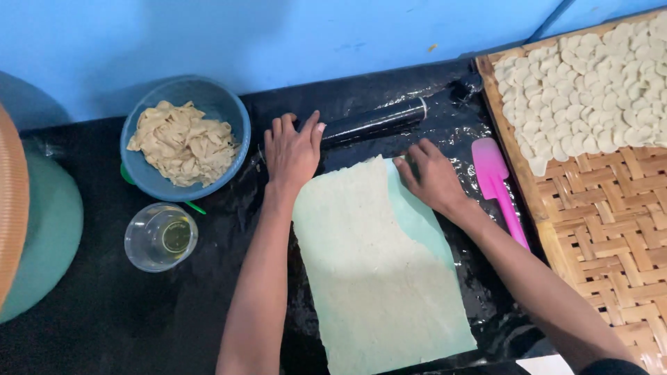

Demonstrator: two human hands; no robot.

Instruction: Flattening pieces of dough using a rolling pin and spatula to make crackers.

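A long sheet of pale rolled dough [375, 264] lies on a light green mat [421, 221] on the black plastic-covered table. My left hand [293, 153] rests flat with fingers spread at the sheet's far left corner, its fingertips touching the end of a black rolling pin [375, 122] that lies just beyond the dough. My right hand [432, 175] presses on the sheet's far right corner, fingers on the dough edge and the mat. Neither hand grips anything.
A blue bowl [226, 111] of dough scraps stands at the left, with a clear cup [160, 237] of oil below it. A pink spatula [497, 182] lies right of the mat. A woven bamboo tray [604, 229] with several cut dough rounds fills the right side.
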